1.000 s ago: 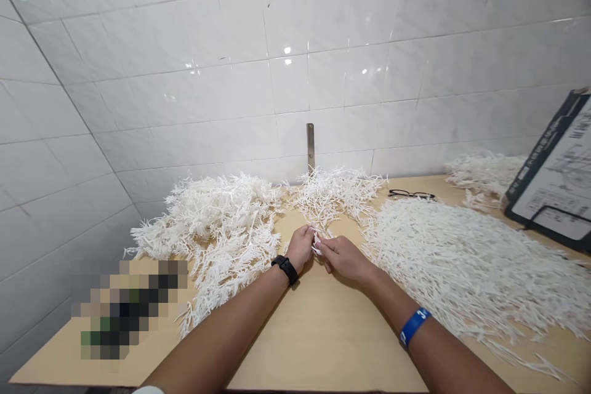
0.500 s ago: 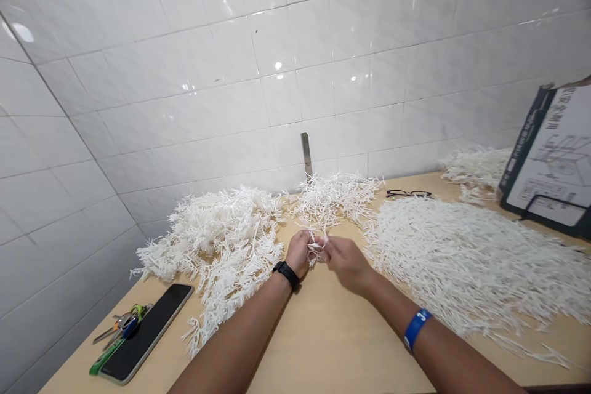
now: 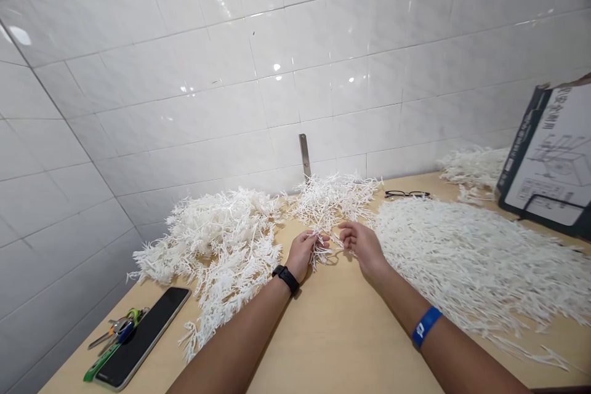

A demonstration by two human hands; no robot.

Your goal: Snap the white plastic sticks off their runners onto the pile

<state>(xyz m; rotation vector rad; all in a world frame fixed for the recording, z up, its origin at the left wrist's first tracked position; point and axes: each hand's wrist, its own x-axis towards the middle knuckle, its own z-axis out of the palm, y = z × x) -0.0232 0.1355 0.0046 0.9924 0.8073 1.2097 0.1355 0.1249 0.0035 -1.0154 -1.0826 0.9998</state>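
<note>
My left hand (image 3: 302, 253), with a black watch on its wrist, pinches a small bunch of thin white branching strands (image 3: 318, 252) just above the table. The strands fan out past my fingertips. To the right, my right hand (image 3: 362, 246) is apart from the bunch, its fingers loosely curled with nothing visible in them. A blue band circles that forearm. Just beyond both hands lies a loose heap of white strands (image 3: 335, 197). A larger tangled pile (image 3: 221, 228) spreads to the left, and a wide flat pile of separate strands (image 3: 462, 258) lies beside my right hand.
A black phone (image 3: 143, 338) and keys (image 3: 117, 327) lie at the table's left edge. Black glasses (image 3: 407, 194) rest behind the right pile. A printed box (image 3: 549, 160) stands at the right. A metal strip (image 3: 304, 154) rises against the tiled wall (image 3: 207, 74).
My right hand has come away from the bunch to the right, and its fingers have loosened. My left hand stays nearly in place, still holding the strands.
</note>
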